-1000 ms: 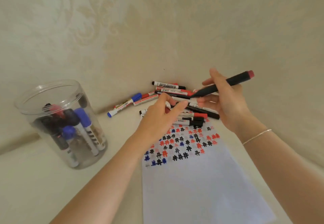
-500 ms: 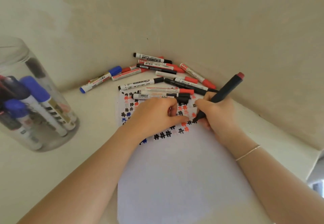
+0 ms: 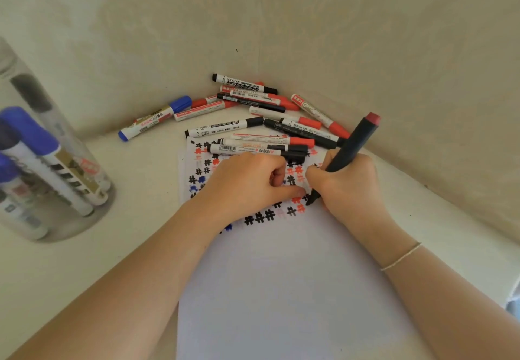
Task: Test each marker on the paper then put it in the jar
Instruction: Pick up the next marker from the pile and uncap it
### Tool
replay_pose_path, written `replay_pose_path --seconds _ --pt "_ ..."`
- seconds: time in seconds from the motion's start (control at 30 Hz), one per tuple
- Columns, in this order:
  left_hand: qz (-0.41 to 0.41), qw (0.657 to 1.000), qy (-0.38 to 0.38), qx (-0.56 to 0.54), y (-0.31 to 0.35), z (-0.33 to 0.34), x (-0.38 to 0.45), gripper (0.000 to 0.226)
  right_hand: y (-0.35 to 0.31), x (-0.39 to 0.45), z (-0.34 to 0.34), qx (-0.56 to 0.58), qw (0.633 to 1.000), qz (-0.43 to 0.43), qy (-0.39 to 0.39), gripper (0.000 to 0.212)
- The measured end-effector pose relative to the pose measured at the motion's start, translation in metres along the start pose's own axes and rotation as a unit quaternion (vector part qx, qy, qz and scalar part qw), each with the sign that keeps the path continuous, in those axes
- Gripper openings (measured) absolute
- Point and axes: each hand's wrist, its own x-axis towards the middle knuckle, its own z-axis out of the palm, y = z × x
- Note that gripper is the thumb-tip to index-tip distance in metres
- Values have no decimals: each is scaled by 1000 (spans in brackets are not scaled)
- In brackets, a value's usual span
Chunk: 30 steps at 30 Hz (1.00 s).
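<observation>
On paper, left hand rests curled; right hand grips marker.

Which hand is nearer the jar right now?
Left. The left hand rests on the paper, on the jar's side; the right hand, holding the dark marker, lies beyond it.

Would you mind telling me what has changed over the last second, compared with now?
The right hand brought the black marker down from the air above the pile until its tip meets the paper. The left hand drew back from the loose markers and now rests on the paper's marked part, fingers curled. The right hand's grip is unchanged; the pile and the jar stayed put.
</observation>
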Motion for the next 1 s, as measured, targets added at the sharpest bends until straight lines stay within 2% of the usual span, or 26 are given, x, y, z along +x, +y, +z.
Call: replay_pose_path --seconds 0.13,0.33,0.43,0.57,0.77,1.0 --pt "-1 1000 -3 -9 0 0 -1 43 1 -1 2 -11 1000 -21 11 29" --pt "-2 1000 -2 -9 1 0 -1 43 0 0 -3 12 1000 0 -17 20" --pt "1 1000 -2 -7 1 -1 -1 43 0 -1 0 -3 1000 -12 -23 24" --pt "0 1000 -6 -10 1 -1 -1 43 1 -2 1 -19 999 -42 8 34" --pt "-5 1000 -4 -13 0 -1 -1 43 1 1 -2 8 1000 -13 1 19" --pt "-6 1000 -3 -9 1 -2 -1 44 -1 -1 -1 -19 999 -11 -24 24"
